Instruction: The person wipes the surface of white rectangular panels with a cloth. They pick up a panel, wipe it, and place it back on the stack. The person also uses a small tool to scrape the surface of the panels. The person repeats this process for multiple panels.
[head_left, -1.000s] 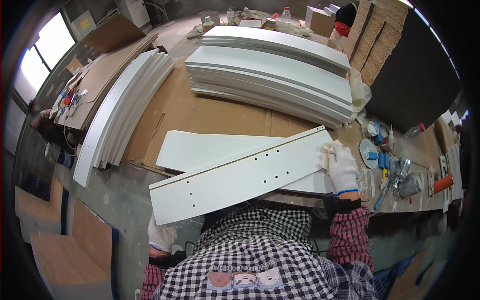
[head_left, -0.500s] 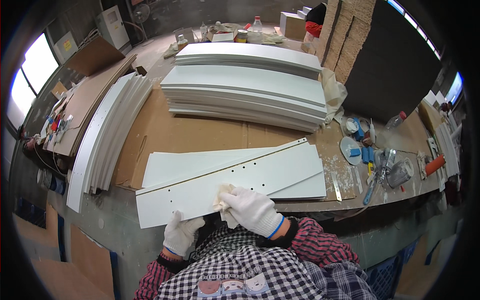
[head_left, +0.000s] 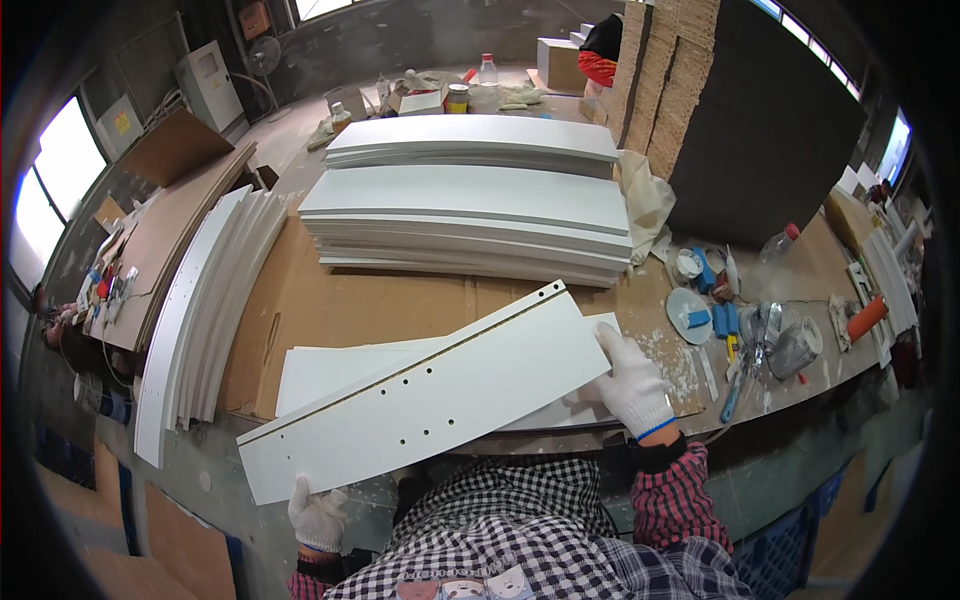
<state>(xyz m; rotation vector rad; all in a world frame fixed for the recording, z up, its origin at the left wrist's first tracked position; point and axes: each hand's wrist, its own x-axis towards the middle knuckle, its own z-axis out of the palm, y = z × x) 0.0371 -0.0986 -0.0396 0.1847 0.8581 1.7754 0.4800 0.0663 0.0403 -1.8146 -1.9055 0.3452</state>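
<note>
A long white panel (head_left: 500,385) with a brown groove along its far edge and several dark holes lies slanted, its left end over the table's front edge. My left hand (head_left: 318,518), in a white knit glove, grips the panel's near edge close to the left end, thumb on top. At the right end, my gloved right hand (head_left: 636,388) has its fingers closed around the panel's end; its palm is partly hidden. Beneath it, other white panels (head_left: 308,372) lie on the cardboard, mostly covered. The cloth seen earlier in my right hand does not show.
White panels are stacked (head_left: 465,195) at the back and on edge (head_left: 190,330) at the left. A tall dark board stack (head_left: 765,140) stands back right. Nearer lie a scraper (head_left: 740,385), blue blocks (head_left: 725,320) and a clear plastic bottle (head_left: 780,245).
My right hand has left the panel's middle, where it pressed a cloth, and moved to its right end. The panel has shifted left and nearer and slants more. My left hand moved along with it.
</note>
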